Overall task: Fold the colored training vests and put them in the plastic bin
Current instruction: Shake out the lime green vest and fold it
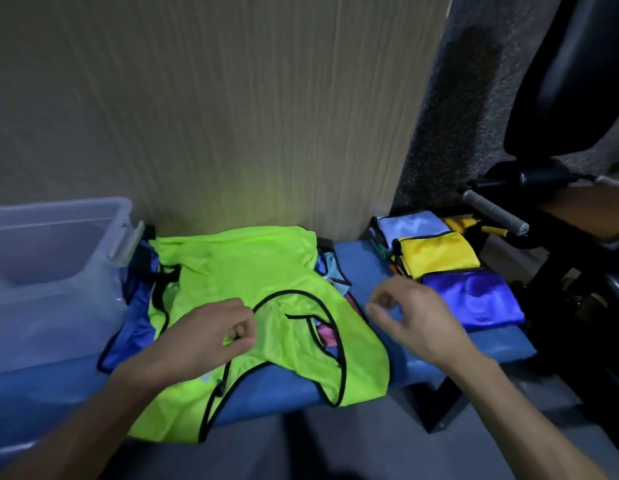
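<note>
Your left hand (228, 336) pinches the neon-green vest (252, 271); right hand (410, 317) loosely curled, empty; fabric light, limp, slippery; grip its black-trimmed shoulder straps.

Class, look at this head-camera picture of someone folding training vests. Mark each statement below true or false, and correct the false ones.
1. The left hand pinches the neon green vest. True.
2. The right hand grips the yellow vest. False: it holds nothing and hovers over the blue bench; the folded yellow vest lies apart from it.
3. Three folded vests lie in a row on the right: light blue vest, yellow, then dark blue vest. True.
4. The plastic bin stands to the right of the green vest. False: it stands to its left.
5. The green vest is already folded. False: it lies spread out over the bench.
</note>
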`<action>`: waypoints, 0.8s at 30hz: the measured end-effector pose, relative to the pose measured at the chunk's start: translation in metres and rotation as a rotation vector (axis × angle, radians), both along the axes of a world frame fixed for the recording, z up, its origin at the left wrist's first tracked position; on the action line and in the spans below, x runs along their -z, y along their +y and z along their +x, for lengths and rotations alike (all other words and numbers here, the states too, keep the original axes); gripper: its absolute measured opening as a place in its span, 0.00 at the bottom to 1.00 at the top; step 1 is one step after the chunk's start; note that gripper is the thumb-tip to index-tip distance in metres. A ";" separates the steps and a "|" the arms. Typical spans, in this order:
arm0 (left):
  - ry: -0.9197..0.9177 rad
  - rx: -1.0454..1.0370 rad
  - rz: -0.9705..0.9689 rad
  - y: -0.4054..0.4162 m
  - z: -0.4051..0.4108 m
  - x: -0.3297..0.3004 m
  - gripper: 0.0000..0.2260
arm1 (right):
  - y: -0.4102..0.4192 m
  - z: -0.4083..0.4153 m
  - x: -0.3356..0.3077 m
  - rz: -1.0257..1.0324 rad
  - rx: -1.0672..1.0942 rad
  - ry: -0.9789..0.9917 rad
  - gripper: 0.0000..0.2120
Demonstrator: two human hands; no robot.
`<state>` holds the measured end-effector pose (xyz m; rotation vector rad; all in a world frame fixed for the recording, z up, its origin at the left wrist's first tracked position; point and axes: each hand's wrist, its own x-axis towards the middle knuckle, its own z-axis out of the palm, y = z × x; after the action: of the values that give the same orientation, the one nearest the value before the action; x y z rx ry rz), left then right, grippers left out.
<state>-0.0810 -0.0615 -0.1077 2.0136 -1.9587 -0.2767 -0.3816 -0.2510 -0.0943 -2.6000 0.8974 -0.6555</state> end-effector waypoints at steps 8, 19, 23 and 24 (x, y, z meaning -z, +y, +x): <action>-0.166 0.052 0.302 0.070 0.018 0.018 0.27 | 0.074 0.036 0.021 0.023 -0.112 0.807 0.44; -0.026 -0.095 0.070 0.095 0.039 0.033 0.24 | 0.067 0.032 0.015 0.072 -0.013 0.381 0.05; -0.018 -0.103 0.036 0.088 0.038 0.044 0.18 | 0.067 0.039 -0.001 0.059 0.035 0.103 0.10; -0.036 -0.103 0.011 0.086 0.036 0.045 0.14 | 0.068 0.041 -0.006 0.066 0.023 0.018 0.10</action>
<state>-0.0448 0.0245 -0.1531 2.1321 -1.8709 -0.2298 -0.3402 -0.1828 -0.0884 -2.5454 0.9394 -0.5988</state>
